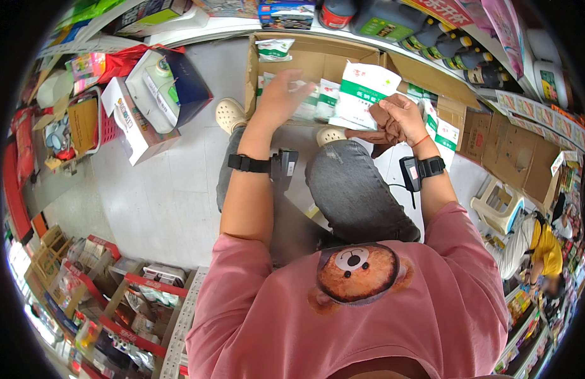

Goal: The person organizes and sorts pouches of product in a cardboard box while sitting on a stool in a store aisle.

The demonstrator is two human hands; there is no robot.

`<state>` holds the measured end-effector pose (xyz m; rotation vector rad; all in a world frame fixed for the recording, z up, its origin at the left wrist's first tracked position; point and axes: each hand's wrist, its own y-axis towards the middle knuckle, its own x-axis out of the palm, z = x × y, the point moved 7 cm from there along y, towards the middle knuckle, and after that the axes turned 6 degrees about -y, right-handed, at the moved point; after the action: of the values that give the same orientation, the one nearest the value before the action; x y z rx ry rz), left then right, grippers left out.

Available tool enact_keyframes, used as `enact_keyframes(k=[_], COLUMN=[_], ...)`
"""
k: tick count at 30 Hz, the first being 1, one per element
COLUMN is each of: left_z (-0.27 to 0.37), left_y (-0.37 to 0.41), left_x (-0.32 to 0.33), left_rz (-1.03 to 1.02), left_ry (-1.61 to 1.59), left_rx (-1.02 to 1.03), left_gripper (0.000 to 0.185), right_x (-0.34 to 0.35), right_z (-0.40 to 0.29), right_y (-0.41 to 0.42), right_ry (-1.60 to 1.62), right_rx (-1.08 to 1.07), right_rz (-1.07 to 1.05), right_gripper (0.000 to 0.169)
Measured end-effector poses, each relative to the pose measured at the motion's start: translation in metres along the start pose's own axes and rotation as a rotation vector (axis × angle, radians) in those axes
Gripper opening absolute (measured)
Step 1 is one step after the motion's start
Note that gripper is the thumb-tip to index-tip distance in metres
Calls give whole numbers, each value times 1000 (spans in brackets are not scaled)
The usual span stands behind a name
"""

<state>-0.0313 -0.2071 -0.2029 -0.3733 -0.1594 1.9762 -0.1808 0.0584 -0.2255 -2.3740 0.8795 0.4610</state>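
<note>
In the head view my right hand (406,116) grips a crumpled brown cloth (386,124) against the right edge of a large white-and-green plastic packet (363,97). The packet is upright, bears printed writing, and overlaps the near edge of an open cardboard box (316,47). Whether the fingers also pinch the packet is hidden by the cloth. My left hand (284,97) hovers over the box's left part, fingers apart and nothing in them. Below it are smaller packets (327,100) of the same colours. One more packet (275,50) lies in the far left corner.
More packets (447,137) stand at the right, by flattened cardboard (517,142). Shelves with dark bottles (387,21) border the far side. Cartons (152,94) stand left on the floor. A plastic stool (497,203) and a person in yellow (546,251) are at right.
</note>
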Motion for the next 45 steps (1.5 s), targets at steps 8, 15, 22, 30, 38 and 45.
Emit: enact_keyframes(k=[8, 15, 22, 30, 38, 45], left_z=[13, 1, -3, -28, -14, -10], left_y=[-7, -15, -18, -31, -50, -51], left_x=[-11, -21, -43, -79, -89, -93], left_rz=[-21, -92, 78, 328, 277, 314], left_ry=[-475, -428, -248, 281, 363, 364], left_rx=[-57, -44, -14, 65, -5, 43], left_gripper=[65, 49, 50, 44, 42, 46], right_x=[47, 73, 91, 110, 175, 209], right_z=[-125, -172, -182, -67, -71, -70], right_y=[44, 65, 63, 169, 217, 255], right_ry=[135, 346, 362, -304, -478, -760], right_rx=[-168, -176, -107, -46, -197, -22], right_rz=[-253, -523, -476, -33, 118, 49], right_gripper=[41, 51, 34, 29, 31, 28])
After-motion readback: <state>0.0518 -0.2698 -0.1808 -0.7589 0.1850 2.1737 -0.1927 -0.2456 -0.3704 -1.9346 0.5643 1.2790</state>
